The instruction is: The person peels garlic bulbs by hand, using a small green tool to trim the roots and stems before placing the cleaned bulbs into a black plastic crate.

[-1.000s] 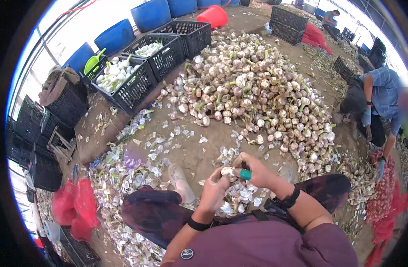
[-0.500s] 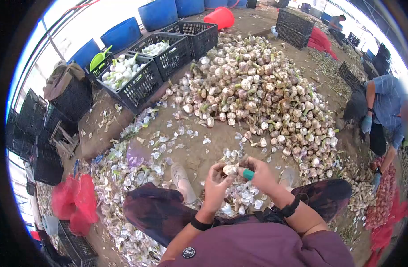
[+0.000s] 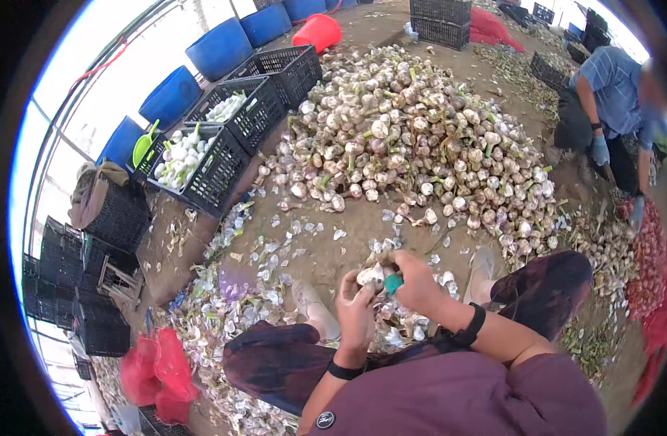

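My left hand (image 3: 354, 309) has its fingers closed round a whitish garlic bulb (image 3: 370, 275), held low between my knees. From the other side my right hand (image 3: 420, 287) pinches at the same bulb, its fingertips right against it. Green wrapping (image 3: 393, 283) covers the thumb of that hand. Below both hands, loose garlic skins (image 3: 395, 330) litter the ground. A large heap of unpeeled garlic (image 3: 420, 145) rises just past my feet.
Black crates (image 3: 215, 174) with peeled white garlic stand at the left, a green scoop (image 3: 144, 145) beside them. Blue barrels (image 3: 217, 49) and a red bucket (image 3: 317, 33) are behind. Red mesh bags (image 3: 159, 367) lie lower left. A gloved co-worker (image 3: 613, 87) crouches at the right.
The view has tilted and turned, so the surroundings sit differently. My right hand has drawn in closer round the bulb, and more of the bulb's white side shows.
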Motion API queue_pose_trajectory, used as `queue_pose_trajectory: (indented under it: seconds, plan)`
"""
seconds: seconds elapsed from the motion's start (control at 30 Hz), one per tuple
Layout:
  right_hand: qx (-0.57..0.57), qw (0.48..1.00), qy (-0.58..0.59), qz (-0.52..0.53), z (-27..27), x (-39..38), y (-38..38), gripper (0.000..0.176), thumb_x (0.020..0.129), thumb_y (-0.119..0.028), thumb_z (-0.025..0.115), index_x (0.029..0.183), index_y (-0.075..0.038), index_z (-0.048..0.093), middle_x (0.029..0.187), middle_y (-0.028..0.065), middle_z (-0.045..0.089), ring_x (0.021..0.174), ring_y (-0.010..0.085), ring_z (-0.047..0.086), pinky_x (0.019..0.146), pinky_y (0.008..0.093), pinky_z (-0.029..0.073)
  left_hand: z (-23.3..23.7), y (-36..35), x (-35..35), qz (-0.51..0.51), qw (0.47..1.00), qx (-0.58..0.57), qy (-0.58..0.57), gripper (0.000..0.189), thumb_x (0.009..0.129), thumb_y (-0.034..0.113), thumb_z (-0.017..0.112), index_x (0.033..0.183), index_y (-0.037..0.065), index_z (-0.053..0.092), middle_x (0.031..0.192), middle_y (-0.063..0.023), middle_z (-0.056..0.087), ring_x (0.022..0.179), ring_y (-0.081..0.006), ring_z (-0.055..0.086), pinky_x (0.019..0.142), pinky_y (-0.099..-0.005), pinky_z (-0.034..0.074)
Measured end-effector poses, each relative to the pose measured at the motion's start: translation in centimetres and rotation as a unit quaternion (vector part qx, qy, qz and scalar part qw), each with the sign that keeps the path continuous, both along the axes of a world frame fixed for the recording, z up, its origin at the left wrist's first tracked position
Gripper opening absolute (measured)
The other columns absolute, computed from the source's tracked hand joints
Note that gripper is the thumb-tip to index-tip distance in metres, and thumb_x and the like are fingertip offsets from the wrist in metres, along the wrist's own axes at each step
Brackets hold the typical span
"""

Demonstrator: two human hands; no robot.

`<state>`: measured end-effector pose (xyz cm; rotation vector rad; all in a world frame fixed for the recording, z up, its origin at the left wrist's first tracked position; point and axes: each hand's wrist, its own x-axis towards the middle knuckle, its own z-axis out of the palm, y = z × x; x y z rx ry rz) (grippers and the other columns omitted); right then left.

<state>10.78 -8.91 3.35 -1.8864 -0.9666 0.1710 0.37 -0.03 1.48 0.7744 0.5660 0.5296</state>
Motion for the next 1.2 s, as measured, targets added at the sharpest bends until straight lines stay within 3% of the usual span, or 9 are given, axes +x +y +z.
queue_pose_trajectory:
  seconds: [0.13, 0.17, 0.27, 0.3, 0.4, 0.47, 0.63, 0.7, 1.2]
  plan:
    - [0.033, 0.969, 0.246, 0.007, -1.4, 0.8, 0.2, 0.023, 0.078, -0.006, 0.058, 0.099, 0.002, 0.055, 0.077, 0.0141, 0.060, 0.066, 0.0203, 0.059, 0.060, 0.0333, 0.047, -1.6, 0.3, 0.1, -0.081, 0.979, -0.162, -0.090, 0.028, 0.090, 0.018, 0.043, 0.112, 0.001, 0.049, 0.110, -0.0110, 0.056, 0.097, -0.0202, 0.056, 0.087, -0.0322, 0.045]
    - [0.062, 0.900, 0.431, 0.013, 0.0, 0.8, 0.1, 0.024, 0.081, -0.010, 0.059, 0.100, 0.004, 0.056, 0.078, 0.0110, 0.061, 0.066, 0.0139, 0.056, 0.058, 0.0306, 0.047, -0.9, 0.3, 0.2, -0.099, 0.970, -0.194, -0.110, 0.029, 0.090, 0.019, 0.043, 0.112, 0.001, 0.049, 0.111, -0.0107, 0.055, 0.098, -0.0202, 0.056, 0.088, -0.0327, 0.045]
    - [-0.002, 0.924, 0.379, 0.056, 0.0, 1.7, -0.5, 0.022, 0.081, -0.009, 0.057, 0.099, 0.005, 0.056, 0.079, 0.0101, 0.062, 0.067, 0.0131, 0.056, 0.059, 0.0288, 0.046, -0.8, 0.7, 0.4, -0.107, 0.973, -0.185, -0.089, 0.032, 0.092, 0.019, 0.042, 0.118, 0.001, 0.046, 0.110, -0.0079, 0.056, 0.101, -0.0205, 0.054, 0.090, -0.0327, 0.043]
    - [-0.020, 0.959, 0.276, 0.069, -0.1, 1.7, -0.8, 0.021, 0.082, -0.009, 0.056, 0.098, 0.005, 0.057, 0.080, 0.0095, 0.062, 0.066, 0.0102, 0.054, 0.060, 0.0270, 0.045, -0.5, 0.4, 0.5, -0.080, 0.985, -0.144, -0.047, 0.033, 0.092, 0.019, 0.043, 0.119, 0.001, 0.046, 0.110, -0.0076, 0.056, 0.101, -0.0204, 0.054, 0.090, -0.0325, 0.043]
    - [-0.014, 0.948, 0.301, 0.100, -0.3, 1.4, -0.9, 0.015, 0.086, -0.006, 0.053, 0.098, 0.002, 0.056, 0.079, -0.0002, 0.055, 0.069, 0.0068, 0.047, 0.061, 0.0246, 0.042, 1.1, -0.5, 0.6, -0.038, 0.998, -0.033, 0.028, 0.036, 0.088, 0.009, 0.045, 0.123, -0.002, 0.042, 0.108, -0.0083, 0.056, 0.096, -0.0181, 0.056, 0.084, -0.0283, 0.046]
    - [-0.010, 0.895, 0.438, 0.089, 0.5, 1.6, -0.8, 0.017, 0.084, -0.007, 0.054, 0.098, 0.002, 0.058, 0.081, 0.0024, 0.058, 0.068, 0.0078, 0.051, 0.061, 0.0240, 0.043, 0.4, -0.4, 0.4, -0.059, 0.995, 0.080, 0.034, 0.037, 0.086, 0.003, 0.046, 0.123, -0.002, 0.042, 0.108, -0.0091, 0.055, 0.094, -0.0168, 0.057, 0.081, -0.0261, 0.047]
    - [0.067, 0.747, 0.655, 0.096, 0.8, 2.1, -2.2, 0.017, 0.085, -0.006, 0.051, 0.099, 0.001, 0.058, 0.080, 0.0035, 0.057, 0.064, 0.0115, 0.057, 0.055, 0.0242, 0.048, 0.2, 0.5, 0.0, -0.095, 0.995, -0.009, 0.000, 0.041, 0.080, 0.003, 0.050, 0.120, -0.003, 0.045, 0.101, -0.0093, 0.058, 0.076, -0.0112, 0.059, 0.061, -0.0194, 0.050]
    - [0.079, 0.709, 0.696, 0.089, 0.8, 1.9, -2.6, 0.016, 0.086, -0.008, 0.051, 0.097, 0.000, 0.058, 0.079, 0.0033, 0.057, 0.069, 0.0117, 0.059, 0.055, 0.0244, 0.051, 0.5, 0.8, -0.4, -0.118, 0.993, -0.030, -0.013, 0.043, 0.079, 0.002, 0.053, 0.120, -0.004, 0.044, 0.103, -0.0101, 0.057, 0.081, -0.0142, 0.059, 0.067, -0.0225, 0.050]
    - [0.113, 0.658, 0.731, 0.141, 1.8, 2.7, -3.3, 0.024, 0.081, -0.010, 0.057, 0.102, 0.002, 0.056, 0.093, 0.0108, 0.062, 0.075, 0.0182, 0.064, 0.059, 0.0294, 0.057, 0.6, 1.4, -0.7, -0.184, 0.981, -0.047, -0.046, 0.053, 0.075, 0.014, 0.063, 0.120, -0.008, 0.045, 0.105, -0.0131, 0.058, 0.090, -0.0213, 0.061, 0.077, -0.0308, 0.051]
